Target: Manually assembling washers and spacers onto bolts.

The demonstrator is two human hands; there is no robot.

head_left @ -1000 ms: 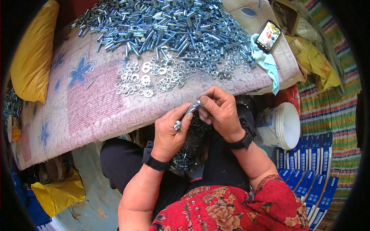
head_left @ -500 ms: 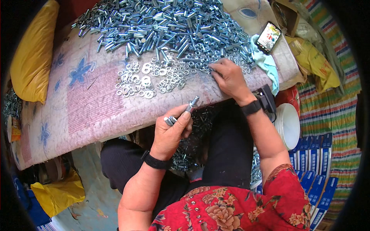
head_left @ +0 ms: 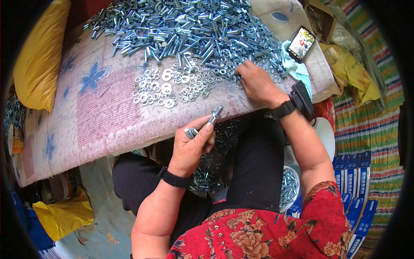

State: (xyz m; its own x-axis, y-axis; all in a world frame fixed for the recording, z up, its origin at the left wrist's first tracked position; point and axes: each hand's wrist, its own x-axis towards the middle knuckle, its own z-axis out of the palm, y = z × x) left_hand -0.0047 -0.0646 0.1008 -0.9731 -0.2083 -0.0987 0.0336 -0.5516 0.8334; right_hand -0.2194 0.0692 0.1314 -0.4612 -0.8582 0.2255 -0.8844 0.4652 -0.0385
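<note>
My left hand [head_left: 192, 149] is closed in front of the table's near edge. Between its thumb and forefinger a silvery anchor bolt [head_left: 214, 116] points up and away, while more metal bolt ends [head_left: 190, 133] stick out at the left of the fist. Over the table, my right hand [head_left: 260, 86] has its fingers bent down into the small nuts [head_left: 219, 72]; whatever its fingertips pinch is hidden. Loose flat and spring washers [head_left: 166, 88] lie left of it. Behind them spreads a large heap of metal bolts and sleeves [head_left: 185, 30].
A phone [head_left: 301, 43] rests on a pale green cloth [head_left: 296, 70] at the table's right. A yellow sack [head_left: 41, 56] stands far left. Below right are a white tub of metal parts [head_left: 289, 187] and blue-white boxes [head_left: 352, 172].
My right forearm and wrist have swung outward to the right, the fingertips staying among the nuts. My left hand keeps the bolts almost in place.
</note>
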